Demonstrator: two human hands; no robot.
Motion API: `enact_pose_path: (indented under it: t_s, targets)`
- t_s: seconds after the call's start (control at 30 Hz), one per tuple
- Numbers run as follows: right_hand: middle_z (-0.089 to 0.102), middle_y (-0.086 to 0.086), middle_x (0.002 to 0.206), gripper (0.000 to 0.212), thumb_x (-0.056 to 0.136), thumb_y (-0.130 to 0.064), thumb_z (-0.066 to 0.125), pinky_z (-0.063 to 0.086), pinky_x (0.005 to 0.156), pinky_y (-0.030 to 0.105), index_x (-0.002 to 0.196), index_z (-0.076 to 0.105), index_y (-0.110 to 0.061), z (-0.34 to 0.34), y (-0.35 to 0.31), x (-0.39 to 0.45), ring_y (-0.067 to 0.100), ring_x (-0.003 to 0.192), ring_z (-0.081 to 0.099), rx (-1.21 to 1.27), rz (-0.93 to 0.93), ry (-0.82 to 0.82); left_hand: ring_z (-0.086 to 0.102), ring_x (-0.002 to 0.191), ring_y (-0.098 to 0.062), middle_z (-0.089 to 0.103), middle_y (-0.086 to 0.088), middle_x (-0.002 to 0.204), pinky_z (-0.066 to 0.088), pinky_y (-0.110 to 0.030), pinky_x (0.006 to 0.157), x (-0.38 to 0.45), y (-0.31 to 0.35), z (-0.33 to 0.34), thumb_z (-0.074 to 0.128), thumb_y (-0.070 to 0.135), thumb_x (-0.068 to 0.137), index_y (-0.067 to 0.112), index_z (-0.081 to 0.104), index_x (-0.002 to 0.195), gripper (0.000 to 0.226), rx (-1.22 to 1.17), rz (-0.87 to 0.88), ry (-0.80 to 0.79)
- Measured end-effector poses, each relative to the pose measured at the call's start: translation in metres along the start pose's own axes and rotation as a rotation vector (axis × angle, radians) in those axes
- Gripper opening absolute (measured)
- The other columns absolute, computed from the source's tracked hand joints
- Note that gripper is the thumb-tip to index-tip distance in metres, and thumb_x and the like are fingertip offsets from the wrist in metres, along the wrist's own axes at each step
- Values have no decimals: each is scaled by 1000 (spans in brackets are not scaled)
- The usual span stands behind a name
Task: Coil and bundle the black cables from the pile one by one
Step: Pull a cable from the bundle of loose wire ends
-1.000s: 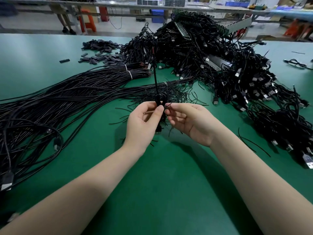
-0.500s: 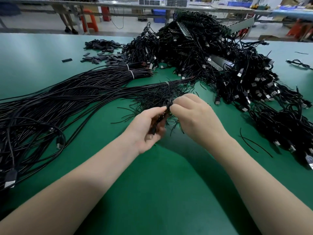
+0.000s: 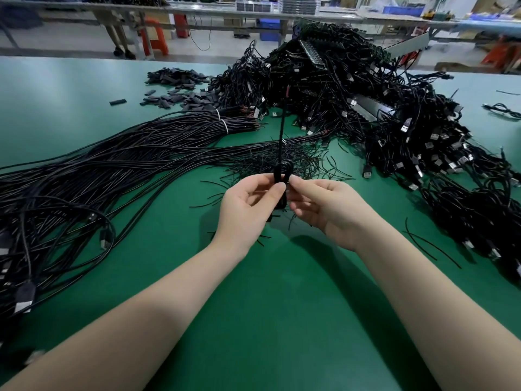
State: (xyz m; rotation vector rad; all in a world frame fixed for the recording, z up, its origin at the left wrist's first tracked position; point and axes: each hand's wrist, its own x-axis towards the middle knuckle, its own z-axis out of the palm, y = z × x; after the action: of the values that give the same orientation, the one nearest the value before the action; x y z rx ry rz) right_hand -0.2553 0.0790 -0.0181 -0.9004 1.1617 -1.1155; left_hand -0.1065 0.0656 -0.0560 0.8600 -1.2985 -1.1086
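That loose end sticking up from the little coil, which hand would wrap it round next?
Probably the right hand. The left hand grips the coiled cable by its body, so the right, pinching only its edge, seems freer to take the upright tail.

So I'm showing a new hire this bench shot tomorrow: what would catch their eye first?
Probably the huge tangled heap of black cables with silver plugs, piled at the far right of the green table. Next, the long straight cable strands fanning across the left side. In the centre, the left hand and right hand together hold a small coiled cable, one end sticking straight up.
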Motion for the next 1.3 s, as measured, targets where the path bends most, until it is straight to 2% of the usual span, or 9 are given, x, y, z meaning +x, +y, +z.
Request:
enact_pose_path:
  t_s: [0.27,0.4,0.5,0.6,0.7,0.83,0.97,1.2,1.3]
  targets:
    - [68,1,66,6,79,-14,71,54,62,19,77,69,-8,1,-4,-3,10,62,62,-67,-114,-35,71,88,-9,76,6,93,53,-21,79,0,2,1,72,21,83,35,77,85,15,-58,-52,15]
    - [62,-4,63,13,86,-14,71,44,61,22,73,67,-12,4,-1,-4,9,59,52,-673,-549,192,71,89,-8,76,3,94,54,-24,81,2,6,4,73,13,85,22,72,98,15,-173,-234,52]
    - [65,-3,70,9,85,-9,70,48,64,28,77,68,-9,12,-2,-7,13,66,58,-963,-894,306,63,58,-6,70,3,75,47,-22,59,6,17,2,71,18,86,16,70,91,5,-275,-448,27]
    - [67,9,78,5,81,5,69,53,66,38,79,67,0,7,-4,-8,30,74,63,-1252,-1174,225,57,48,-3,64,2,69,44,-14,41,8,26,-3,70,20,78,11,69,76,10,-589,-816,-138]
    - [66,14,82,13,78,15,60,51,69,37,79,66,4,-4,-5,-7,33,73,62,-1467,-1395,142,57,49,-2,65,3,69,46,-13,42,9,26,-4,65,21,81,11,72,67,18,-612,-848,-230]
    - [66,15,87,20,71,14,72,54,63,39,87,68,3,-6,-7,-5,35,77,62,-1459,-1313,181,66,70,-13,71,-4,80,54,-23,62,10,17,0,53,14,98,10,72,88,23,-343,-436,-177]
    - [67,14,84,13,75,7,73,55,62,38,87,71,2,-3,-6,-6,35,74,64,-1405,-1268,218,67,88,-14,73,-7,94,55,-25,76,4,12,2,63,34,89,16,77,92,23,-229,-272,-215]
    - [69,-4,82,9,82,-2,72,49,75,20,88,75,-8,5,-7,-7,13,78,63,-1026,-1039,184,68,78,-8,72,2,83,54,-22,71,2,14,-2,67,43,80,18,76,91,28,-367,-313,-226]
    - [68,-18,81,12,83,-8,73,48,74,13,88,75,-19,5,-7,-8,1,77,63,-832,-860,183,67,68,-4,73,4,81,53,-19,63,4,11,-1,63,26,91,13,68,101,17,-377,-338,-126]
